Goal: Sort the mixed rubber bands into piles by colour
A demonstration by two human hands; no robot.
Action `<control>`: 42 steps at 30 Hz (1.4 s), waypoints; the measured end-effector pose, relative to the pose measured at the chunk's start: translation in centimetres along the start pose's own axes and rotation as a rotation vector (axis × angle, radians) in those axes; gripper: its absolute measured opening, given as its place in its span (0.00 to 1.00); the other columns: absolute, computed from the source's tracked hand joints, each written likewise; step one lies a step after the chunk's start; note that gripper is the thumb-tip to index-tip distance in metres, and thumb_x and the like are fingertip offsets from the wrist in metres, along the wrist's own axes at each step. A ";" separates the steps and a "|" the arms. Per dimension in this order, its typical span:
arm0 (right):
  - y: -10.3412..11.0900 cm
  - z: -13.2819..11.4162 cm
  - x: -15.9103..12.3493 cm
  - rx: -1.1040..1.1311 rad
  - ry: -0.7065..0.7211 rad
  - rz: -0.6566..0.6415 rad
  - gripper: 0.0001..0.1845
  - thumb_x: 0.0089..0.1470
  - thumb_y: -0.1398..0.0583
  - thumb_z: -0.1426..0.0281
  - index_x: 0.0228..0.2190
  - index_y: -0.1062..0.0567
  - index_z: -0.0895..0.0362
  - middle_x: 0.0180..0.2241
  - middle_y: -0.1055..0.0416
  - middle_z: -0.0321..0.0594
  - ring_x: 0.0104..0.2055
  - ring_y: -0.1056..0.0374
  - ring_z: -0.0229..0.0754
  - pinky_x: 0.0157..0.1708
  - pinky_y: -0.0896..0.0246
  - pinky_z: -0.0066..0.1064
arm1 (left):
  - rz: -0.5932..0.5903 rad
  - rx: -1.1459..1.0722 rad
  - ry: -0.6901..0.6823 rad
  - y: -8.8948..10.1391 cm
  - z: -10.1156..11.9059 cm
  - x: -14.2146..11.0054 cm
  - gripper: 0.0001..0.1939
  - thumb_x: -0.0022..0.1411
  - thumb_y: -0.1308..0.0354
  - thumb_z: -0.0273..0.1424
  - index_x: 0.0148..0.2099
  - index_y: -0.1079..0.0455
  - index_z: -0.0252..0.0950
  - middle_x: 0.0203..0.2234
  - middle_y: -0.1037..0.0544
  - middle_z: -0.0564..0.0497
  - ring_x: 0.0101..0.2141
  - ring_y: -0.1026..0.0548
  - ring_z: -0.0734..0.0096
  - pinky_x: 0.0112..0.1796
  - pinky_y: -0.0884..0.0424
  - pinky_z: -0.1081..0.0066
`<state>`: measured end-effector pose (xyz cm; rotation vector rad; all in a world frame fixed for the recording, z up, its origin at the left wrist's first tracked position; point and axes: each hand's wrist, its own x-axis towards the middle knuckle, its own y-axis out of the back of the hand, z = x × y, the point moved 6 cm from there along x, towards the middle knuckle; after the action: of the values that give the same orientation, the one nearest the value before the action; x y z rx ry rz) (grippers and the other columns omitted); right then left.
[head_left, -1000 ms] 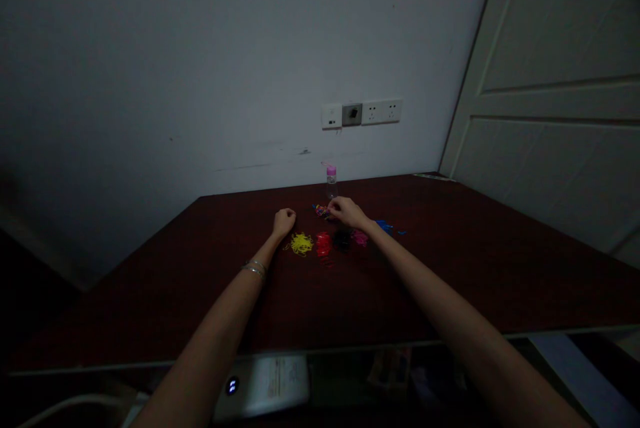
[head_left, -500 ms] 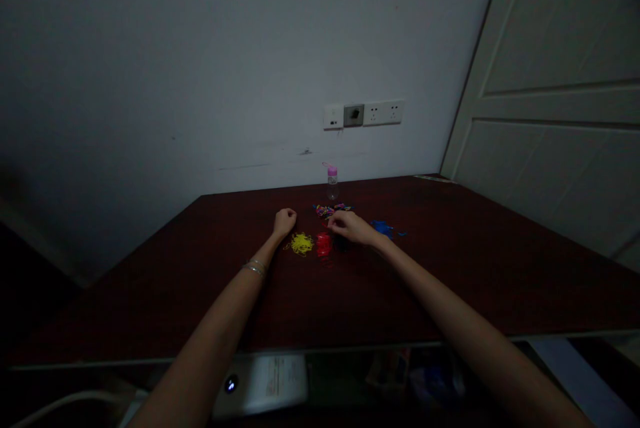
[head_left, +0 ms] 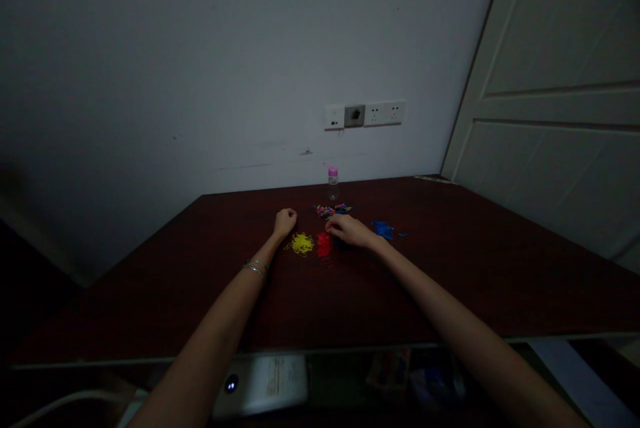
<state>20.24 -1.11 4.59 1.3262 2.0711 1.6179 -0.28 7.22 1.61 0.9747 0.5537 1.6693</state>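
My left hand [head_left: 285, 222] rests on the table with its fingers curled closed, just up and left of a pile of yellow rubber bands [head_left: 302, 244]. Fingertips pinched together, my right hand [head_left: 349, 230] hovers at the upper edge of a pile of red rubber bands [head_left: 324, 245]. Whatever is in either hand is too small or hidden to make out. Behind the right hand lies a mixed-colour pile of bands [head_left: 327, 211]. To its right is a blue pile [head_left: 383, 229]. Something dark under the right hand is partly covered.
A small clear bottle with a pink cap [head_left: 333, 183] stands behind the piles near the wall. The dark red table [head_left: 280, 308] has a shelf under its front edge with a white device [head_left: 270, 385] on it. Sockets [head_left: 384, 113] are on the wall.
My right hand has shifted slightly left. The red strand that showed by its fingertips no longer shows there. My left hand stays in place.
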 end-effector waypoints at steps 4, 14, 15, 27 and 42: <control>1.4 2.4 -0.2 0.071 -0.042 0.104 0.09 0.53 0.44 0.70 0.35 0.25 0.57 0.36 0.27 0.41 0.38 0.33 0.40 0.39 0.41 0.30 | -0.004 0.000 0.000 -0.1 0.0 0.0 0.13 0.55 0.50 0.24 0.38 0.25 0.30 0.35 0.22 0.43 0.38 0.26 0.66 0.42 0.34 0.73; 7.0 12.2 -4.7 0.066 -0.251 0.376 0.12 0.50 0.44 0.68 0.35 0.25 0.59 0.35 0.27 0.43 0.36 0.32 0.41 0.39 0.39 0.32 | -0.008 0.009 0.000 -0.3 -0.2 0.3 0.13 0.56 0.50 0.25 0.37 0.24 0.30 0.36 0.22 0.43 0.38 0.26 0.66 0.42 0.35 0.73; 7.4 13.1 -5.4 0.067 -0.284 0.394 0.13 0.49 0.44 0.67 0.35 0.25 0.59 0.34 0.27 0.43 0.35 0.32 0.41 0.38 0.39 0.32 | -0.008 0.011 0.001 -0.3 -0.3 0.3 0.13 0.56 0.50 0.25 0.37 0.24 0.31 0.36 0.22 0.43 0.38 0.26 0.66 0.43 0.35 0.73; 10.4 19.7 -11.8 0.010 -0.544 0.611 0.15 0.45 0.42 0.65 0.35 0.24 0.59 0.28 0.27 0.41 0.30 0.33 0.40 0.32 0.39 0.31 | -0.025 0.050 -0.004 -0.4 -0.1 0.3 0.14 0.55 0.51 0.26 0.37 0.24 0.32 0.36 0.22 0.44 0.38 0.26 0.68 0.42 0.35 0.74; 9.6 22.3 -13.9 0.023 -0.704 0.609 0.13 0.43 0.41 0.68 0.32 0.23 0.60 0.27 0.26 0.43 0.29 0.31 0.41 0.32 0.38 0.31 | -0.246 -0.021 -0.153 -1.2 3.5 1.4 0.13 0.50 0.41 0.37 0.32 0.23 0.33 0.29 0.22 0.46 0.33 0.26 0.67 0.36 0.34 0.74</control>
<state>47.36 3.75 -0.63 2.2651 1.3332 1.0221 3.14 8.48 3.11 0.9686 0.5293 1.3681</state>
